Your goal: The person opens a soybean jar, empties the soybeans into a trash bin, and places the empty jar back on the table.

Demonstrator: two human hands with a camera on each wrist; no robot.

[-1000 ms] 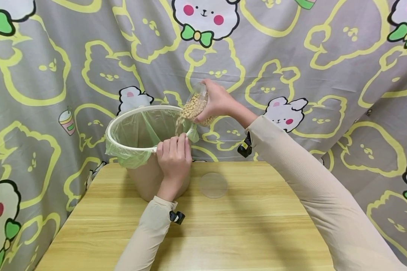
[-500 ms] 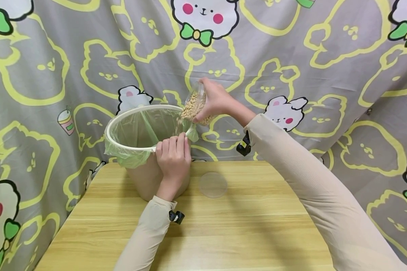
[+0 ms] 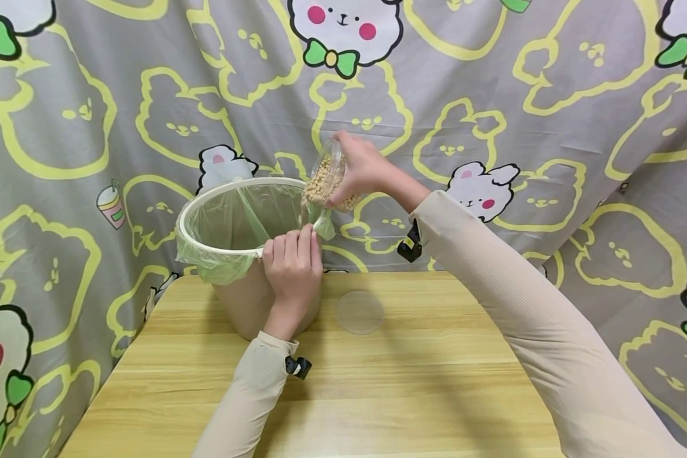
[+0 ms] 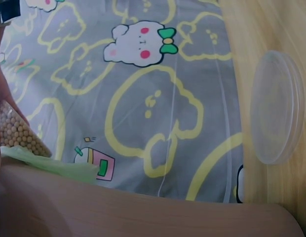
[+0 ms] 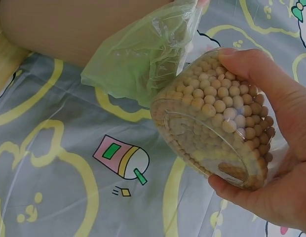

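Note:
My right hand [image 3: 360, 166] grips a clear plastic jar [image 5: 212, 118] of small round beige beans, which look like soybeans. The jar is tilted mouth-down to the left above the near right rim of a beige trash can [image 3: 243, 302]. A thin stream of beans [image 3: 303, 211] falls from its mouth into the can. Curled over that rim, my left hand [image 3: 293, 267] holds the can and its green plastic liner [image 3: 226, 267]. The liner's folded edge hangs outside the rim, bunched beyond my left fingers. Where the beans land is hidden behind the rim and hand.
A clear round lid [image 3: 359, 313] lies flat on the wooden table [image 3: 423, 381], right of the can. The can stands at the table's back left. A grey cartoon-print curtain [image 3: 452, 76] hangs close behind the table and along both sides.
Beans keep falling from the tilted jar, in a thinner stream than one second ago. The right hand and jar have shifted very slightly left. The left hand stays on the rim.

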